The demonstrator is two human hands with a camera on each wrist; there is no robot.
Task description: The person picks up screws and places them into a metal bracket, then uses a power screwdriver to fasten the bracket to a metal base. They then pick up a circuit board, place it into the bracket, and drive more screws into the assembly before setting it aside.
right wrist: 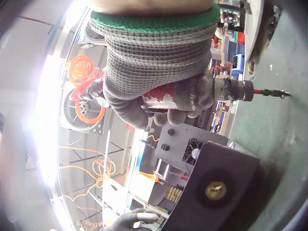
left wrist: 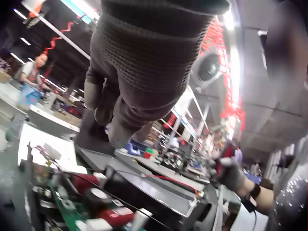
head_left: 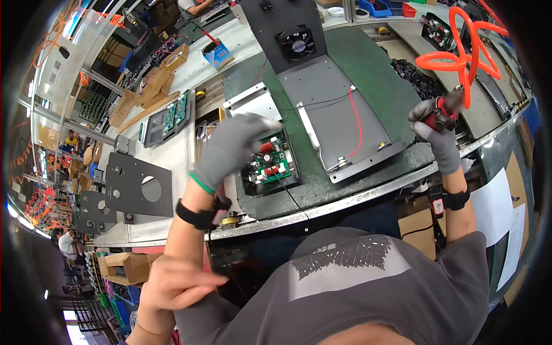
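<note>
Two gloved hands above a green counter [head_left: 386,77], one gripping a red power screwdriver [right wrist: 161,96].
The right hand [head_left: 438,135] is clenched around the screwdriver, held up beside an orange hose [head_left: 468,54], its bit pointing away from the fist. The left hand [head_left: 233,144] is released, fingers loosely bent, above a green circuit board [head_left: 265,164] in a black tray [head_left: 293,179]. Between the hands, an open grey metal case [head_left: 339,129] lies on the counter, with a fan [head_left: 299,46] in its raised panel and a loose red wire [head_left: 360,123].
</note>
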